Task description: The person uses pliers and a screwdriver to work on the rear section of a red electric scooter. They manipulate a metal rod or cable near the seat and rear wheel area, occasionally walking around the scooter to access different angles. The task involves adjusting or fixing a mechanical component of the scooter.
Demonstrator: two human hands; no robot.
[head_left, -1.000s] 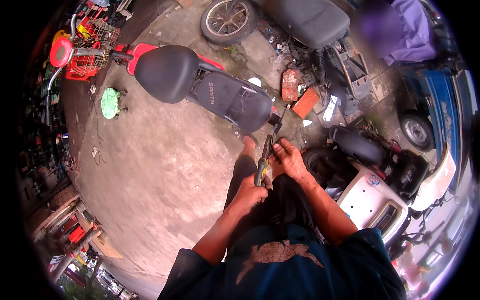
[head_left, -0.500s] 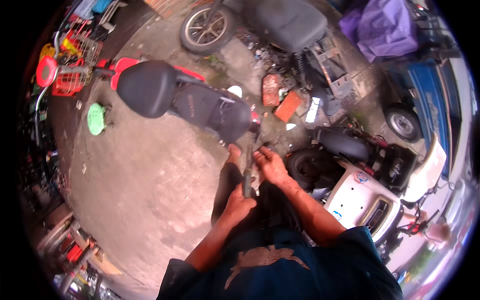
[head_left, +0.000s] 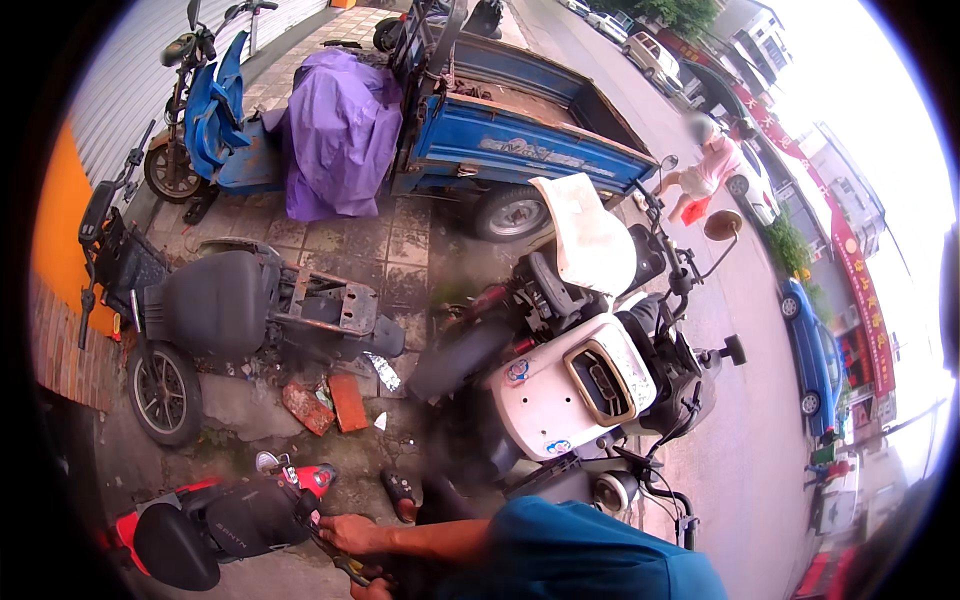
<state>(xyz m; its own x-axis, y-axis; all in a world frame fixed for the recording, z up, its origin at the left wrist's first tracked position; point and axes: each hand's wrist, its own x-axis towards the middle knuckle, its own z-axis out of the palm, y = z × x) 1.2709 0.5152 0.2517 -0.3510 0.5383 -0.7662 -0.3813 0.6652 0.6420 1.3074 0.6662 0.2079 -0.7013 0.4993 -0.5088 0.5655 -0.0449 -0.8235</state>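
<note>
Low in the picture, my left hand (head_left: 372, 590) is cut by the lower edge, its visible fingers wrapped round the handle of what looks like a screwdriver (head_left: 350, 568), dark with some yellow. My right hand (head_left: 345, 533) is closed just beyond it, close by the tail of a red and black scooter (head_left: 240, 520). What its fingers pinch is too small to tell. The tool's far end is hidden near that hand. A dark shoe (head_left: 398, 495) is on the ground past my right wrist.
A white scooter (head_left: 530, 400) with its bodywork apart stands on the right. Two red bricks (head_left: 348, 402) lie beside a stripped black scooter (head_left: 215, 300). Farther off are a blue cargo tricycle (head_left: 500, 140), a purple cover (head_left: 345, 130) and a person (head_left: 712, 165) on the road.
The view has swung right and up, bringing the street into sight. My hands now appear lower and further left, still close together at the tool.
</note>
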